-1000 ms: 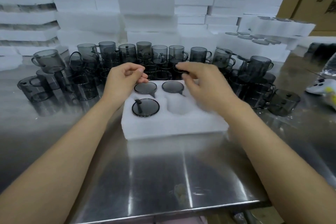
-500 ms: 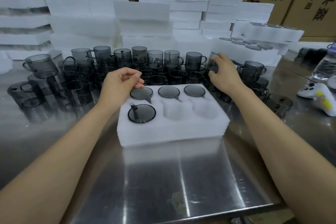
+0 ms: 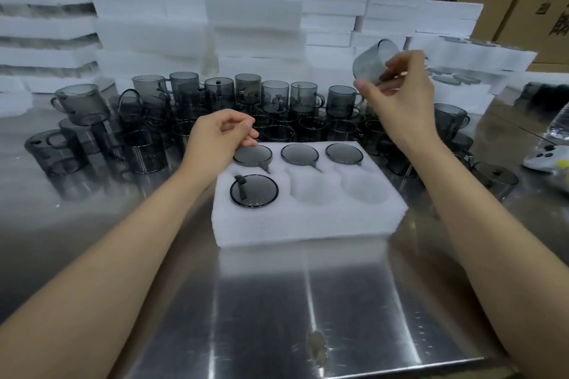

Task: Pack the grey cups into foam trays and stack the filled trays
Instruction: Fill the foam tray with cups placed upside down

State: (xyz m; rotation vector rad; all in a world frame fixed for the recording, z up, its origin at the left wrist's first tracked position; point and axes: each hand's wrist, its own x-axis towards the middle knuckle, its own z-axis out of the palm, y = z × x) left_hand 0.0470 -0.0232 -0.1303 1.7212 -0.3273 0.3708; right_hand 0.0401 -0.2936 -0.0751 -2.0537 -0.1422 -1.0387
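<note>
Left hand (image 3: 220, 135) hangs loosely curled, empty. Just right of it, the foam tray (image 3: 308, 224) on the counter (image 3: 277, 317) holds four seated cups (image 3: 254, 191). Right hand (image 3: 400, 95) grips a tilted grey cup (image 3: 371, 66), raised above the tray.

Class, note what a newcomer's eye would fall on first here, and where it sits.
The right hand holds a tilted grey cup high at the upper right. In the centre, a white foam tray has four cups seated and two near pockets empty. Behind it crowd many loose cups.
</note>
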